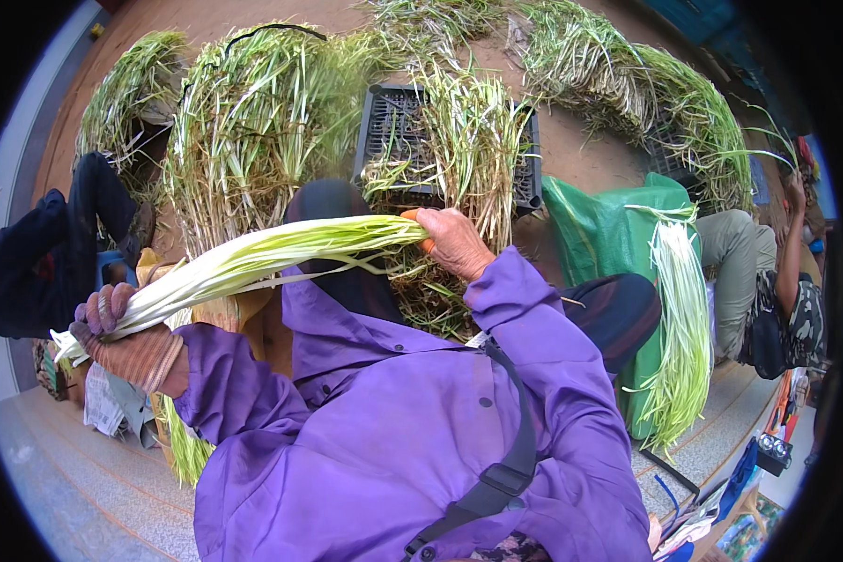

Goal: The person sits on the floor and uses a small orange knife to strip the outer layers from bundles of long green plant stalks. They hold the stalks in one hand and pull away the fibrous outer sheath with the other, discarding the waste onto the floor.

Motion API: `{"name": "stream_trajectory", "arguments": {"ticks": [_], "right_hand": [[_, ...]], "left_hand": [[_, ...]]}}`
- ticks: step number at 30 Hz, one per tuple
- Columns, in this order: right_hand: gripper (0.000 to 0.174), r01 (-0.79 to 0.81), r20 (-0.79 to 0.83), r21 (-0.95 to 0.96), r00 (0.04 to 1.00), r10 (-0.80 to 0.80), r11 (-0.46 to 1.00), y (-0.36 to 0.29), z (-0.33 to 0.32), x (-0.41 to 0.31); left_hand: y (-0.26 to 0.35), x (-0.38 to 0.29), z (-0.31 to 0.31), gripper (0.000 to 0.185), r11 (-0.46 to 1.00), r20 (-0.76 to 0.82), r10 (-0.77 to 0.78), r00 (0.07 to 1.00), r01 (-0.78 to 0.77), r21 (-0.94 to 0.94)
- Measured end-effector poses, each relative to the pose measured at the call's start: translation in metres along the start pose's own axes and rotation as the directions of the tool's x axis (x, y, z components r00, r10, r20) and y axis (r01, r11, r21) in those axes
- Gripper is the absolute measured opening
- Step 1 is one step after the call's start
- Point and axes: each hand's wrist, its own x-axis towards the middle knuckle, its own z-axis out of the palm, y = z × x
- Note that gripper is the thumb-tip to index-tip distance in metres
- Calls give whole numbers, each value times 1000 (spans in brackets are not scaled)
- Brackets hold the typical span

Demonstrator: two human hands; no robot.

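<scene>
A long bundle of pale green and white leafy stalks (274, 260) stretches across in front of my body. My left hand (123, 337), in a striped knit glove, grips its white end at the left. The leafy tips are held by my right hand (453, 239), which has orange coverings on some fingers. Just beyond the right hand, untrimmed stalks (474, 133) with brownish bases lie over a black plastic crate (376, 133). A cleaned white-and-green bundle (678, 323) rests on a green woven sack (590, 225) to the right.
Large heaps of untrimmed stalks stand at the left (239, 140) and back right (590, 70). One person in dark trousers (21, 260) sits at far left; another, in light trousers (730, 260), is at far right. A yellow-brown sack (235, 312) and stone steps (77, 456) are near me.
</scene>
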Motion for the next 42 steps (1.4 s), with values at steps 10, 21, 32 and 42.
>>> {"name": "stream_trajectory", "arguments": {"ticks": [10,21,32,42], "right_hand": [[19,-150,158,73,978,137,986,-5,18,2],[12,-135,249,-228,949,191,964,-10,34,17],[18,-188,580,-474,668,465,860,14,96,-37],[24,-361,591,-444,570,571,820,29,65,-52]], "left_hand": [[27,0,-23,18,997,-115,75,991,-75,8],[60,-2,-49,20,975,-168,216,962,-203,90],[70,-7,-30,27,964,-216,262,941,-267,5],[-10,-2,67,21,949,126,43,991,-2,-316]]}}
